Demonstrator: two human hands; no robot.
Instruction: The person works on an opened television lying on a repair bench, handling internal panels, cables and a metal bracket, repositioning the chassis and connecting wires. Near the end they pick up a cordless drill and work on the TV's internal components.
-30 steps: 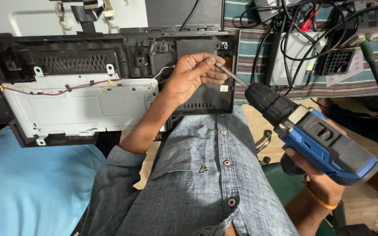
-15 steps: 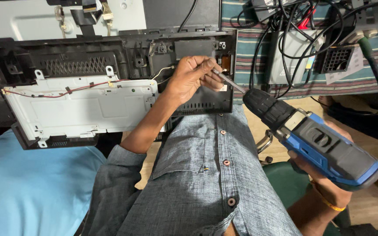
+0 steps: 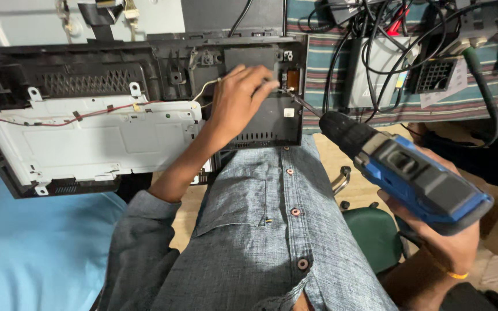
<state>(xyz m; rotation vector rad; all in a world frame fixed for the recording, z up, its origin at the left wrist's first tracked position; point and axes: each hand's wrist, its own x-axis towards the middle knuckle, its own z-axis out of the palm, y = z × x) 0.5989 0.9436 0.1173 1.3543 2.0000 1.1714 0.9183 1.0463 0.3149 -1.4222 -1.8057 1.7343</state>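
While held in right hand [image 3: 442, 239], drill [image 3: 410, 173] tip beside left hand [image 3: 238, 98] grip.

Repair workshop: dismantled casing [image 3: 145, 75], tangled cables [image 3: 376, 34]

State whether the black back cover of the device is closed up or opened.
Opened: the black back cover is off, its ribbed inside showing, beside the exposed white metal plate with red wire.

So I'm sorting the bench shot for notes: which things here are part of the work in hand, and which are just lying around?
In use:
- blue and black power drill, held in the right hand
- its bit, steadied by the left hand
- black plastic housing the bit points at

Lying about:
- white metal plate with red wire
- tangle of black cables
- striped cloth
- green stool
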